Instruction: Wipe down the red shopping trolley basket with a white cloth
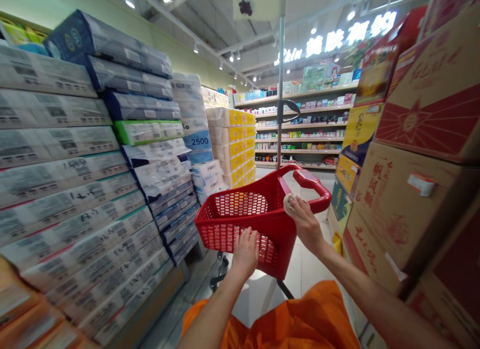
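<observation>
Orange clothing (315, 309) bunches below both hands. The right hand (305, 219) holds a white cloth (288, 205) against a red shopping cart (287, 241), beside its handle (320, 201). The left hand (245, 251), fingers slightly spread, rests at the cart's side. Stacked cartons (393, 204) stand right of the right hand, wrapped packs (67, 179) left of the left.

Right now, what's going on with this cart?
A person is at a red shopping cart in a store aisle. The right hand holds a pale wad, probably cloth, against the cart's rim near the handle. The left hand is at the near side of the basket, fingers spread and holding nothing visible. Stacked packages line the left of the aisle, cardboard boxes the right, with stocked shelves behind.
</observation>
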A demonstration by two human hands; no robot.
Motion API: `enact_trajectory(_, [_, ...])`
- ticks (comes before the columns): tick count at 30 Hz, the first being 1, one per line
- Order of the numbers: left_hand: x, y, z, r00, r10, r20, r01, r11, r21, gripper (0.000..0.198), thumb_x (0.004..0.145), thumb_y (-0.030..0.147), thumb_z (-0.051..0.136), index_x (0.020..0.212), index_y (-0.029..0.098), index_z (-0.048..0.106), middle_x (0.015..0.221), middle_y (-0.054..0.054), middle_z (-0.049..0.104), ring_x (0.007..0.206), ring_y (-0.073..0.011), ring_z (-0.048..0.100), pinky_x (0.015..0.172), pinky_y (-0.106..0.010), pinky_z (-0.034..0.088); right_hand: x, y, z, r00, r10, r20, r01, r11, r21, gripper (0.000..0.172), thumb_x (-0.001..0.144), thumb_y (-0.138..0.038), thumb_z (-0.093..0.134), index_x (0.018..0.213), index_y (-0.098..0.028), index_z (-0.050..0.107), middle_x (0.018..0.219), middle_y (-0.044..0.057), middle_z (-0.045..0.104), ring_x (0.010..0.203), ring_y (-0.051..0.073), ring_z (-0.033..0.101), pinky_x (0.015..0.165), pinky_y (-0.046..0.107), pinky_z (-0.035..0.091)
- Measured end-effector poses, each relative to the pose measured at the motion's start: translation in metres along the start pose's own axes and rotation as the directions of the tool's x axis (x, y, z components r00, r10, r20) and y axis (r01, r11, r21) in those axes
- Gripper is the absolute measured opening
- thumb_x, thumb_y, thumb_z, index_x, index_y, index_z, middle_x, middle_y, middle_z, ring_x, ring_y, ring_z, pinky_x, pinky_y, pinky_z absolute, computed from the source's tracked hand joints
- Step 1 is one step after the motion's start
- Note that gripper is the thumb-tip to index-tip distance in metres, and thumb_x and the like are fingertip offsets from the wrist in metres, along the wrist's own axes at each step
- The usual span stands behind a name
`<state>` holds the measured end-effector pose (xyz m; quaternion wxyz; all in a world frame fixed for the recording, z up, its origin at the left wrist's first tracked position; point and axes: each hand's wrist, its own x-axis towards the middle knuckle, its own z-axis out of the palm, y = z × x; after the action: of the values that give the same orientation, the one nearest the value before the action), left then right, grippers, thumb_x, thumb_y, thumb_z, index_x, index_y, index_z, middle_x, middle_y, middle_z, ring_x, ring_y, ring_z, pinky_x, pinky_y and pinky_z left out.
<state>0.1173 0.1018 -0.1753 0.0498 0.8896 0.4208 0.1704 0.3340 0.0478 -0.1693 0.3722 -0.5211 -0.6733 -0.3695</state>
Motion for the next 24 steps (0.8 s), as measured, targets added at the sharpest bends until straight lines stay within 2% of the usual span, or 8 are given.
enact_trajectory(5, [-0.009,-0.023,0.004,0.999,-0.035,-0.024,0.036,0.998,0.044,0.051,0.076,0.017,0.039,0.128,0.013,0.038,0.138,-0.010,0.032,0.128,-0.0223,0.026,0.106,-0.042,0.019,-0.048,-0.038,0.041,0.964,-0.221,0.150,0.207,0.973,0.105,0.044,0.086,-0.005,0.029,0.126,-0.018,0.043,0.124,0.005,0.051,0.126,0.017,0.029,0.103,0.039,0.032])
enact_trajectory(8, [-0.012,-0.033,0.008,0.999,-0.041,-0.022,0.042,0.997,0.063,0.052,0.076,0.016,0.038,0.128,0.013,0.037,0.140,-0.010,0.029,0.129,-0.0223,0.024,0.105,-0.043,0.020,-0.036,-0.063,0.054,0.956,-0.247,0.160,0.225,0.964,0.142,0.039,0.088,-0.010,0.031,0.124,-0.017,0.046,0.126,0.005,0.049,0.127,0.019,0.027,0.102,0.037,0.034])
enact_trajectory(12, [-0.015,-0.045,0.012,0.997,-0.050,-0.052,0.055,0.992,0.109,0.056,0.076,0.016,0.038,0.131,0.014,0.032,0.142,-0.009,0.024,0.131,-0.0221,0.018,0.106,-0.045,0.016,0.005,-0.070,0.069,0.980,-0.156,0.127,0.140,0.982,0.125,0.041,0.087,-0.007,0.031,0.125,-0.015,0.045,0.131,0.008,0.043,0.129,0.022,0.021,0.103,0.044,0.031])
enact_trajectory(15, [-0.020,-0.057,0.016,0.997,-0.034,-0.074,0.044,0.988,0.145,0.059,0.075,0.017,0.038,0.133,0.013,0.028,0.143,-0.009,0.021,0.132,-0.0218,0.015,0.106,-0.046,0.013,-0.012,-0.074,0.092,0.971,-0.185,0.153,0.167,0.978,0.128,0.040,0.087,-0.007,0.030,0.120,-0.017,0.051,0.126,0.007,0.049,0.127,0.020,0.028,0.100,0.041,0.036])
enact_trajectory(17, [-0.024,-0.068,0.018,0.997,-0.038,-0.073,0.049,0.986,0.161,0.061,0.074,0.018,0.039,0.134,0.013,0.027,0.143,-0.008,0.020,0.132,-0.0216,0.014,0.107,-0.047,0.012,-0.035,-0.084,0.107,0.945,-0.246,0.213,0.213,0.963,0.165,0.038,0.087,-0.009,0.032,0.117,-0.018,0.053,0.123,0.006,0.051,0.124,0.019,0.033,0.097,0.038,0.039])
enact_trajectory(19, [-0.028,-0.078,0.018,0.995,-0.074,-0.063,0.084,0.981,0.175,0.061,0.074,0.018,0.039,0.134,0.013,0.027,0.143,-0.009,0.021,0.132,-0.0216,0.015,0.106,-0.047,0.013,-0.043,-0.098,0.118,0.921,-0.302,0.246,0.252,0.944,0.214,0.036,0.087,-0.011,0.035,0.117,-0.017,0.053,0.124,0.007,0.051,0.124,0.019,0.033,0.098,0.039,0.039])
enact_trajectory(21, [-0.031,-0.087,0.017,0.990,-0.131,-0.058,0.140,0.972,0.187,0.062,0.072,0.016,0.039,0.133,0.012,0.028,0.142,-0.010,0.022,0.131,-0.0216,0.016,0.106,-0.047,0.013,-0.028,-0.113,0.124,0.912,-0.330,0.244,0.273,0.931,0.241,0.036,0.086,-0.012,0.037,0.119,-0.015,0.051,0.128,0.008,0.047,0.127,0.021,0.027,0.100,0.041,0.035])
enact_trajectory(24, [-0.034,-0.099,0.012,0.980,-0.188,-0.060,0.196,0.961,0.197,0.063,0.070,0.012,0.039,0.133,0.010,0.029,0.142,-0.011,0.022,0.131,-0.0217,0.017,0.105,-0.047,0.015,0.011,-0.126,0.134,0.927,-0.293,0.234,0.246,0.947,0.208,0.042,0.084,-0.008,0.035,0.124,-0.013,0.045,0.134,0.009,0.039,0.129,0.024,0.021,0.102,0.044,0.031])
